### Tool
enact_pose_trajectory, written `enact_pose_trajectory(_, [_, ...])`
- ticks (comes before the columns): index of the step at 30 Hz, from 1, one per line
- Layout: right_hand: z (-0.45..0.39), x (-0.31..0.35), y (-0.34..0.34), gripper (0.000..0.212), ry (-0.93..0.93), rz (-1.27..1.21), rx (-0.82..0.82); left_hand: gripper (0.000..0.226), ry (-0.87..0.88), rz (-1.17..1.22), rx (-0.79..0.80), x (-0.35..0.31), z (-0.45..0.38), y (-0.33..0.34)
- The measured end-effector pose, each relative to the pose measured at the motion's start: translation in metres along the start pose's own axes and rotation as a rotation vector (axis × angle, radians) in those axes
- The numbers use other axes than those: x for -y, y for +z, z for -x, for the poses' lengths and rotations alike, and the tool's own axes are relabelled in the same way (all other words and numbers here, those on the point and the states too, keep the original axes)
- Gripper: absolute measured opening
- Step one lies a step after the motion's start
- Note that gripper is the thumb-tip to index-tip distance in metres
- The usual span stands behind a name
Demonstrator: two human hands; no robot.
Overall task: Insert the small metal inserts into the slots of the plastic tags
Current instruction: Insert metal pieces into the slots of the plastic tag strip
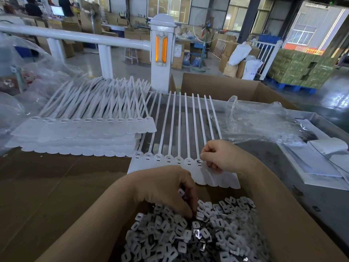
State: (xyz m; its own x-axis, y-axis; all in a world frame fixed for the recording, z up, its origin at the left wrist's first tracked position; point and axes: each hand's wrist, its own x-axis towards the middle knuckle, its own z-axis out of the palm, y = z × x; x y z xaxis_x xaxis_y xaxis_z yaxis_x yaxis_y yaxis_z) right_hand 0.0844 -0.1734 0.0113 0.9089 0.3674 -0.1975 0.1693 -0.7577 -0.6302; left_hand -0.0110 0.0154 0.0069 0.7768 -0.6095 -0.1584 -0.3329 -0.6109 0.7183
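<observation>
A strip of joined white plastic tags (170,161) lies in front of me, long tails pointing away and slotted heads in a row. My right hand (220,157) rests on the right end of the strip, fingers curled, pinching a small insert at a tag head (199,163). My left hand (170,188) reaches down into a heap of small metal inserts (204,233), fingertips curled onto pieces in the pile. What the left fingers hold is partly hidden.
A stack of more white tag strips (85,129) lies at the left. Crumpled clear plastic bags (264,121) sit right and far left. An open cardboard box (226,87) stands behind the table; a white railing post (162,53) rises at the back.
</observation>
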Motion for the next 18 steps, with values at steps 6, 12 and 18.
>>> enact_pose_trajectory(6, [0.0003, -0.0001, 0.0004, 0.014, -0.003, -0.012, -0.002, 0.016, -0.08, 0.046, 0.019, 0.0037, 0.0077, -0.0096])
enact_pose_trajectory(12, [0.0007, -0.0006, 0.0003, 0.014, 0.008, -0.044, 0.002, 0.019, -0.123, 0.011, -0.021, 0.0049, 0.0036, -0.0085])
enact_pose_trajectory(18, [0.0001, -0.0007, -0.0007, 0.014, 0.009, -0.045, 0.008, 0.017, -0.118, -0.046, -0.031, 0.0047, 0.0009, -0.0042])
